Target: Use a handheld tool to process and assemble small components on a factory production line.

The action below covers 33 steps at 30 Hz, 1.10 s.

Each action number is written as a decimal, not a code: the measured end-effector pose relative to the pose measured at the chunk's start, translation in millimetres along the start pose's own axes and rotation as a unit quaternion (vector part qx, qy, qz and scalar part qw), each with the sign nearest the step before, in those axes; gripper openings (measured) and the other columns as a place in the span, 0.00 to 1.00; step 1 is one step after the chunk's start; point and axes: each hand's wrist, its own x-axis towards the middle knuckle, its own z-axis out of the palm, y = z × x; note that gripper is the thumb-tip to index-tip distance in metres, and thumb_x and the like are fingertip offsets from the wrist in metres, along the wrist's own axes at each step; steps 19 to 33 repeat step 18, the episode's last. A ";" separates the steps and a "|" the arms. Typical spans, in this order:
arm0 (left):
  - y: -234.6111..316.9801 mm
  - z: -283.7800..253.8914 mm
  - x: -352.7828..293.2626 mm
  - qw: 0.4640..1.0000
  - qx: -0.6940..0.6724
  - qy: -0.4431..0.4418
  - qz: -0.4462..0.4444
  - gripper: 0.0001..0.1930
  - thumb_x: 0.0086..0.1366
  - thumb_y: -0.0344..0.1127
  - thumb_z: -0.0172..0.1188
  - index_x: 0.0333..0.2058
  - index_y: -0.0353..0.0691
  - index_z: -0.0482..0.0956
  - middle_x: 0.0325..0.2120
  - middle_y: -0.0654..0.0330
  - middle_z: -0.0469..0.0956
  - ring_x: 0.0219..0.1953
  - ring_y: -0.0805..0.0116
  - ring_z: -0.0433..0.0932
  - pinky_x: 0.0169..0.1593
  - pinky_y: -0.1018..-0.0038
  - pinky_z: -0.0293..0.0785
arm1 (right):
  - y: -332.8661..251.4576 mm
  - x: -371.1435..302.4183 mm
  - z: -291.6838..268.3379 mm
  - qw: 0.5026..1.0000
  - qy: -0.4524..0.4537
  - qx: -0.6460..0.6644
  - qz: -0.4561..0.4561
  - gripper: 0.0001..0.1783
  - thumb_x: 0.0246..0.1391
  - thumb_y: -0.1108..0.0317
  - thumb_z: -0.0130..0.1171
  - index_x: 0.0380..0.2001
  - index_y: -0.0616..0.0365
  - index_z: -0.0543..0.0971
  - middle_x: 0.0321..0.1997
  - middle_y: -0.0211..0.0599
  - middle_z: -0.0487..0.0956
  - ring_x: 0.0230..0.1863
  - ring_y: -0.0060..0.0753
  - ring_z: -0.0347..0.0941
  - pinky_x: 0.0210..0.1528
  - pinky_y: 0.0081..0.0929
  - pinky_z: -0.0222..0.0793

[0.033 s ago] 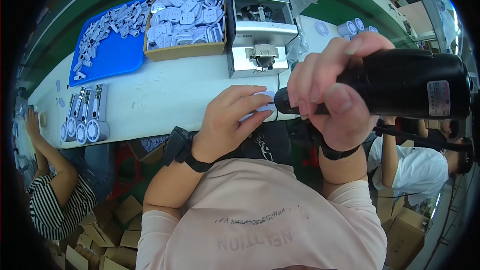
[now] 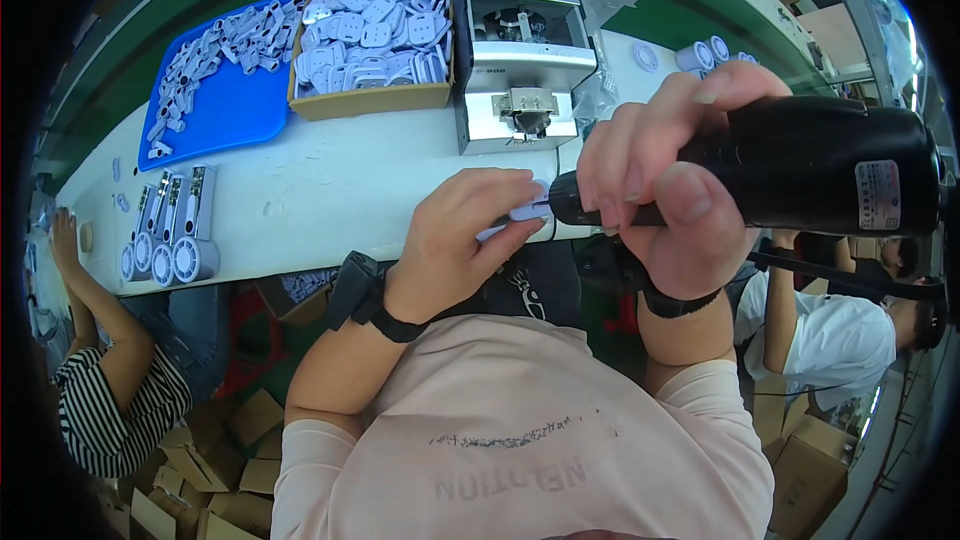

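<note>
My right hand is wrapped round a black electric screwdriver, held level with its tip pointing left. My left hand grips a small white plastic part at the table's front edge, between fingers and thumb. The screwdriver's tip meets this part, or comes very close to it; the exact contact is too small to make out. My left fingers cover much of the part.
Toward the back stand a blue tray of small white pieces, a cardboard box of flat white covers and a silver screw-feeding machine. Several white round-ended assemblies lie at left. Co-workers sit on both sides.
My left fingers have shifted slightly on the white part, and more of its face shows beside the tip. The screwdriver and my right hand have barely moved.
</note>
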 end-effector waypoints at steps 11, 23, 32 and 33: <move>0.3 3.1 2.3 1.000 0.000 0.005 0.009 0.17 0.59 0.27 0.75 0.48 0.41 0.85 0.46 0.54 0.85 0.43 0.52 0.84 0.44 0.64 0.82 | 0.5 -2.0 3.2 0.999 0.028 0.014 0.013 0.27 0.65 0.66 0.65 0.63 0.52 0.66 0.30 0.33 0.72 0.23 0.30 0.70 0.29 0.33 0.72; -0.1 5.0 -2.4 1.000 0.025 -0.012 0.013 0.15 0.60 0.28 0.75 0.46 0.41 0.86 0.49 0.52 0.84 0.44 0.54 0.85 0.45 0.65 0.83 | 2.8 -3.9 0.0 0.999 0.001 -0.041 0.033 0.29 0.65 0.61 0.69 0.62 0.51 0.66 0.30 0.34 0.73 0.23 0.30 0.71 0.29 0.34 0.72; -0.1 5.0 -2.4 1.000 0.025 -0.012 0.013 0.15 0.60 0.28 0.75 0.46 0.41 0.86 0.49 0.52 0.84 0.44 0.54 0.85 0.45 0.65 0.83 | 2.8 -3.9 0.0 0.999 0.001 -0.041 0.033 0.29 0.65 0.61 0.69 0.62 0.51 0.66 0.30 0.34 0.73 0.23 0.30 0.71 0.29 0.34 0.72; -0.1 5.0 -2.4 1.000 0.025 -0.012 0.013 0.15 0.60 0.28 0.75 0.46 0.41 0.86 0.49 0.52 0.84 0.44 0.54 0.85 0.45 0.65 0.83 | 2.8 -3.9 0.0 0.999 0.001 -0.041 0.033 0.29 0.65 0.61 0.69 0.62 0.51 0.66 0.30 0.34 0.73 0.23 0.30 0.71 0.29 0.34 0.72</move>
